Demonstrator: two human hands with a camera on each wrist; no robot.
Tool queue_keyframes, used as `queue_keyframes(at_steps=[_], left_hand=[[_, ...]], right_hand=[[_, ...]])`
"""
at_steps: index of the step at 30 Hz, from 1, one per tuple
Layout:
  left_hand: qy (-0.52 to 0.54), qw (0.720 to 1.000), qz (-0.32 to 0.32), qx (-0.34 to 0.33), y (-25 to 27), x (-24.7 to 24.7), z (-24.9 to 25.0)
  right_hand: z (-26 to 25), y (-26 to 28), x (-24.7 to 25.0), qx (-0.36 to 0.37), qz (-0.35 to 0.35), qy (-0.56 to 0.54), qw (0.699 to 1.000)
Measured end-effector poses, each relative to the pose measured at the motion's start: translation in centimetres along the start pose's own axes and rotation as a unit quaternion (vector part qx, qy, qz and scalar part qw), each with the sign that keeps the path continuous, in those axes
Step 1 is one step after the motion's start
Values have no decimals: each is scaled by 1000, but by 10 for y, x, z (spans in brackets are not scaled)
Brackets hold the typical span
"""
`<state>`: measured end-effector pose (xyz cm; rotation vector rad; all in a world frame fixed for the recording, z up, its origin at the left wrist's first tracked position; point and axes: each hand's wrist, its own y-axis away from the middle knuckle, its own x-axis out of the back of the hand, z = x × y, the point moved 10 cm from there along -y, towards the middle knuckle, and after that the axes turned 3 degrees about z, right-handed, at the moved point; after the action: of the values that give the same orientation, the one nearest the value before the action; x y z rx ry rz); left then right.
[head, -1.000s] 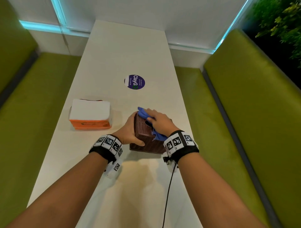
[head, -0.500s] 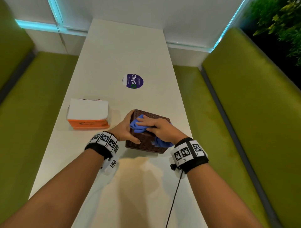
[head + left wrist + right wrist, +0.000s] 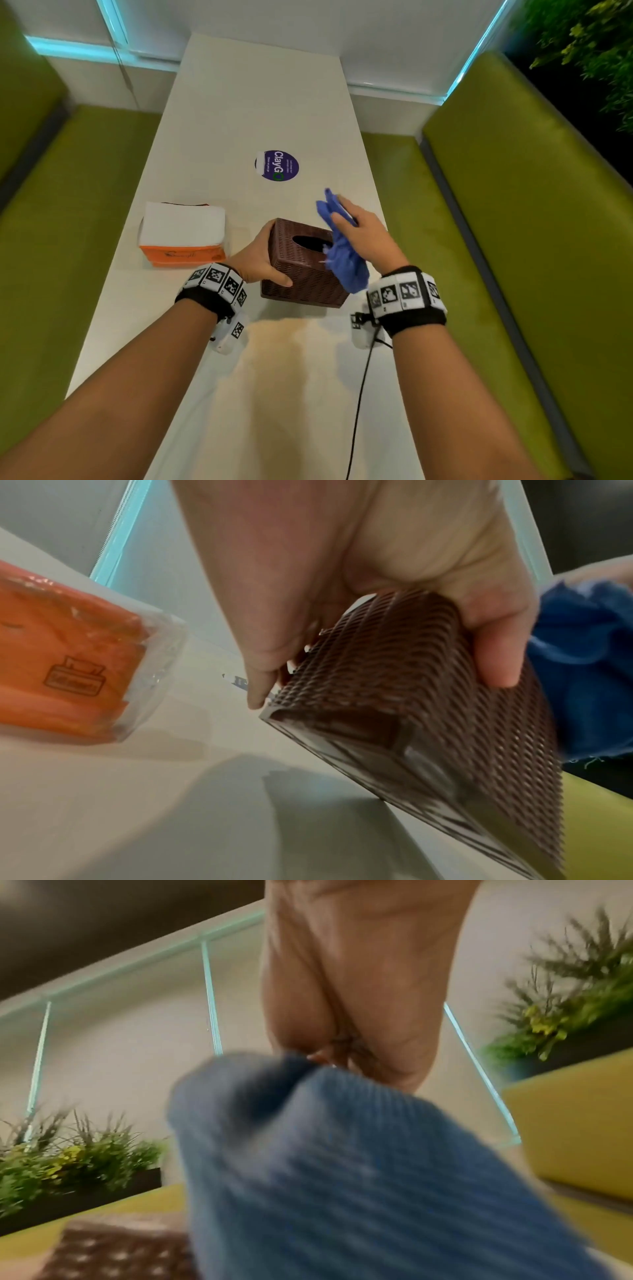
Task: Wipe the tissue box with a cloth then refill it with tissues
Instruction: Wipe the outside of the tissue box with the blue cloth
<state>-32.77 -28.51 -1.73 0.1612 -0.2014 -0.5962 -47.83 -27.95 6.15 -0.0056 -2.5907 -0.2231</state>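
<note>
Pale surface (image 3: 239, 113) between green benches, box (image 3: 305, 263) at frame centre, gripped at its left end by left hand (image 3: 255, 257). Cloth (image 3: 342, 257) now lifted off, pinched in right hand (image 3: 366, 233) fingers. Wiping likely finished; tissues (image 3: 183, 233) at left next.

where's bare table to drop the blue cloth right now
Bare table stretches from the purple sticker to the far wall, and from the brown tissue box toward the near edge. It is crowded around the box: left hand, right hand with blue cloth, tissue pack.
</note>
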Motion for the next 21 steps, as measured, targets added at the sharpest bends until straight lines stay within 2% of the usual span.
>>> queue_keyframes(at_steps=[3,6,10,12,14,18,21], left_hand=[[-6,1000,-1,-19,0,-3,5],[-22,1000,1,-15,1,-1,7],[-61,998,16,-30,-4,1,11],[-72,997,21,-29,-4,2,14],[-58,997,8,-44,0,0,16],[-20,999,2,-26,1,1,11],[-39,999,-6,-29,-2,1,10]], right_hand=[[13,-5,-52,-47,-96,130,986],[15,-6,-71,-29,-110,267,957],[-27,1,-94,67,-117,288,948],[-33,3,-101,93,-105,286,948],[-21,-1,-91,63,-89,262,959],[29,-17,-46,-72,-49,281,956],[27,-18,-35,-94,-15,287,953]])
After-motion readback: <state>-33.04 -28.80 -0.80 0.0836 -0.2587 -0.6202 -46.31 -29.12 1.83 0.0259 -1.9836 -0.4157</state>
